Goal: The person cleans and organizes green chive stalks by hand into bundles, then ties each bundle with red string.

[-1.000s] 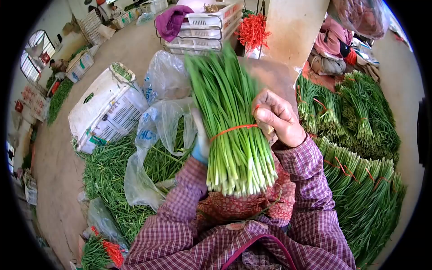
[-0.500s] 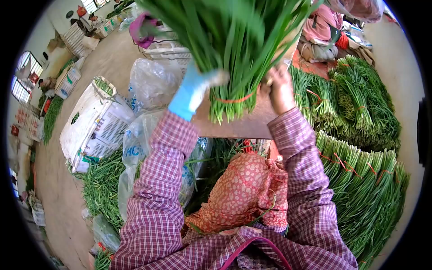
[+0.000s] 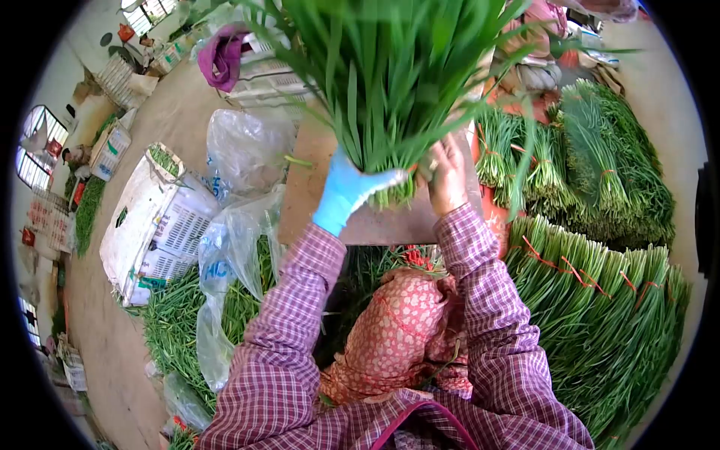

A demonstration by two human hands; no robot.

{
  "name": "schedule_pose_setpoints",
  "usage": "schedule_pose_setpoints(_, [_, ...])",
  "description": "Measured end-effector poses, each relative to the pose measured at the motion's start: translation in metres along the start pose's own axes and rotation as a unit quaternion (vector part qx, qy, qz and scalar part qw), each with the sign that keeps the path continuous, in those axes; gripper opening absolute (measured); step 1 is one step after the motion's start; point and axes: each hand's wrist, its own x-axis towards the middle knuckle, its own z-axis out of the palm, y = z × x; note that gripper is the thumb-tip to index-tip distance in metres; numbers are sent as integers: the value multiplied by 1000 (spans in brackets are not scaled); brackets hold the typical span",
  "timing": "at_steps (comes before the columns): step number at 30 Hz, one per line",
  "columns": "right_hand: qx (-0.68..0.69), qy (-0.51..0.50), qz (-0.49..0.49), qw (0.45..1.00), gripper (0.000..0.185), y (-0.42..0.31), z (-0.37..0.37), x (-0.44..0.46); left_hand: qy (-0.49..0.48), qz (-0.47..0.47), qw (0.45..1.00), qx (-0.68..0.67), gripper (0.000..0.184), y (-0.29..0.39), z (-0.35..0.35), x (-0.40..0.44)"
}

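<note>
A thick bunch of garlic chives (image 3: 397, 82) stands over the small brown table (image 3: 307, 187), leaves up and pale cut stems down. My left hand (image 3: 349, 191), in a blue glove, grips its left side low down, thumb across the stems. Bare and curled, my right hand (image 3: 448, 176) closes against the right side near the base. Between the hands a bit of orange-red band (image 3: 412, 170) shows on the stems; the rest of it is hidden. My right fingertips are partly hidden by the bunch.
Tied bunches of chives (image 3: 592, 277) are stacked at my right, with more bunches (image 3: 551, 169) behind. To the left are plastic bags (image 3: 247, 146), a white crate (image 3: 154, 225) and loose greens (image 3: 180, 315). A red floral cloth (image 3: 390, 315) covers my lap.
Both hands have shifted slightly down in the view with the bunch. The band, earlier seen across the stems, is now mostly covered by my left thumb. Some leaves swing out to the right.
</note>
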Motion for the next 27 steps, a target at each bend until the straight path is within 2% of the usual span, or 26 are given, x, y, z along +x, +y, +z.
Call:
schedule_pose_setpoints(1, [3, 8, -13, 1000, 22, -15, 10, -1, -10, 58, 993, 107, 64, 15, 0, 6])
schedule_pose_setpoints(2, [44, -14, -31, 998, 20, -21, 12, -1, -28, 37, 989, 139, 68, 24, -3, 12])
schedule_pose_setpoints(5, [5, 7, -28, 1000, 21, -15, 7, -12, -48, -23, 993, 106, 79, 26, -7, 15])
schedule_pose_setpoints(7, [-72, 41, 0, 997, 20, 20, -13, -19, -42, -36, 993, 106, 84, -11, -16, 7])
schedule_pose_setpoints(8, [36, 46, 50, 997, 22, 39, -23, -22, -37, 0, 988, 149, 83, -40, -25, 6])
schedule_pose_setpoints(10, [23, 46, 14, 999, 23, 37, -15, -19, -41, -13, 992, 120, 82, -23, -17, 10])
schedule_pose_setpoints(11, [-5, 69, 5, 998, 21, 32, -13, -17, -57, -74, 989, 112, 79, -9, -16, 14])
schedule_pose_setpoints(12, [64, 35, -13, 997, 19, 28, -8, -14, -71, -129, 983, 106, 76, 5, -18, 25])
schedule_pose_setpoints(13, [98, 30, -13, 995, 19, 20, -1, -14, -95, -65, 987, 114, 67, 12, -17, 35])
schedule_pose_setpoints(16, [167, 33, -29, 985, 18, 4, 16, -29, -220, -120, 959, 136, 52, 46, -15, 57])
schedule_pose_setpoints(18, [198, 42, -41, 978, 18, 4, 17, -45, -294, -191, 918, 185, 47, 49, -19, 68])
schedule_pose_setpoints(20, [72, 57, -64, 994, 17, 14, 13, -58, -254, -251, 879, 316, 66, 28, -24, 70])
schedule_pose_setpoints(22, [-97, 54, -16, 994, 15, 28, -2, -63, -241, -180, 845, 443, 89, 21, -24, 58])
schedule_pose_setpoints(23, [-162, 44, -26, 985, 16, 37, -11, -60, -217, -165, 841, 468, 108, -11, -41, 56])
schedule_pose_setpoints(24, [-227, 34, -37, 973, 17, 44, -16, -54, -217, -151, 820, 507, 119, 16, -28, 37])
schedule_pose_setpoints(25, [-299, 36, -121, 946, 16, 42, -11, -48, -213, -99, 745, 625, 124, 30, -12, 16])
schedule_pose_setpoints(26, [-327, 5, -95, 940, 14, 27, -4, -44, -206, -46, 653, 728, 129, 33, 2, -6])
schedule_pose_setpoints(27, [-323, -13, -78, 943, 14, 23, -2, -39, -170, 24, 603, 779, 133, 15, 7, -26])
